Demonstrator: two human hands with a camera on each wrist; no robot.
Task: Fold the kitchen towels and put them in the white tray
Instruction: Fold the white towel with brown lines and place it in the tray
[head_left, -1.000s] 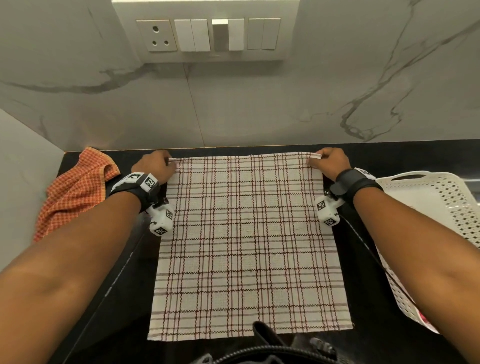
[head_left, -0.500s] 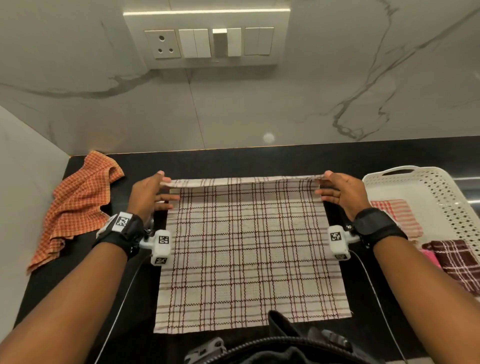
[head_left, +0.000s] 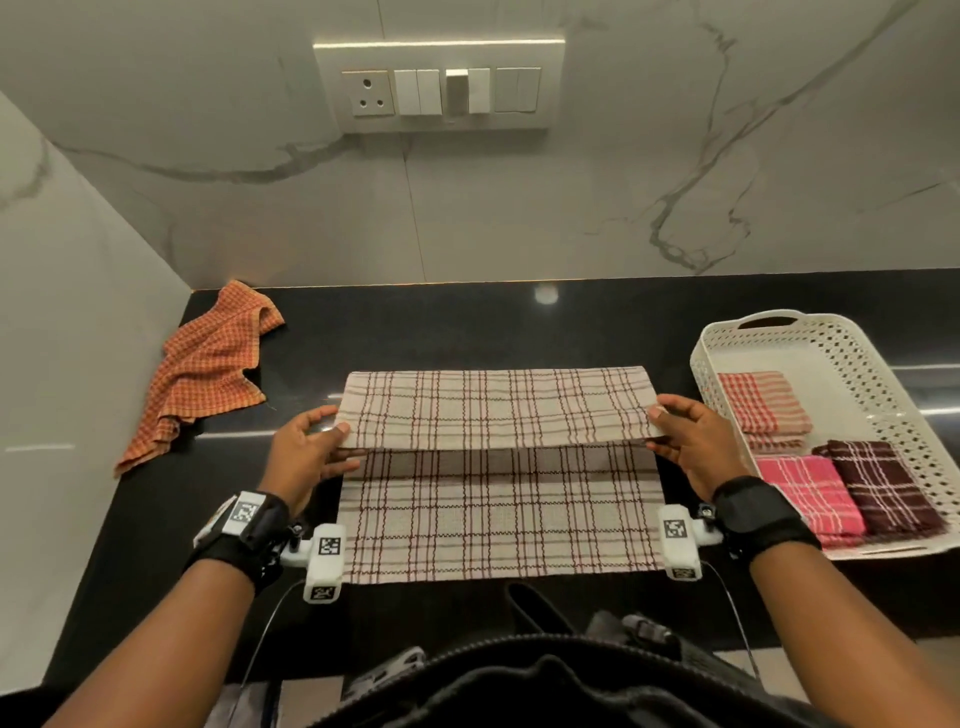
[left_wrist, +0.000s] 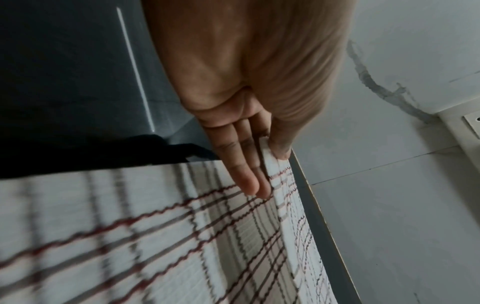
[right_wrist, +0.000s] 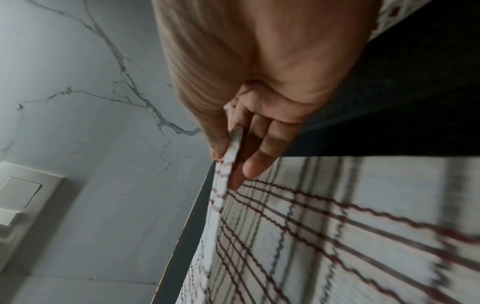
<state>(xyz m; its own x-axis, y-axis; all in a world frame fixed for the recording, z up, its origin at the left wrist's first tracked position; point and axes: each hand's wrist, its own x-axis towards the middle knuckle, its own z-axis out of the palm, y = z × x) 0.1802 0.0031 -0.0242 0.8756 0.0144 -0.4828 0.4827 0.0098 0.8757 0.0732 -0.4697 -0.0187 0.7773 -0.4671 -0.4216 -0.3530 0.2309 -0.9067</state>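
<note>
A white towel with dark red checks lies on the black counter, its far half lifted and turned back toward me. My left hand pinches the left corner of the lifted edge between thumb and fingers. My right hand pinches the right corner the same way. The folded flap hangs above the lower half, not laid down. The white perforated tray stands at the right, holding three folded towels: orange-red, pink and dark maroon.
A crumpled orange checked towel lies at the back left of the counter against the side wall. A marble backsplash with a switch panel rises behind. Dark straps and gear hang at the near edge.
Both hands have carried the towel's far edge up and back toward me, so the fold has grown from a narrow strip to nearly half the towel. The view has tilted, showing the tray's contents.
</note>
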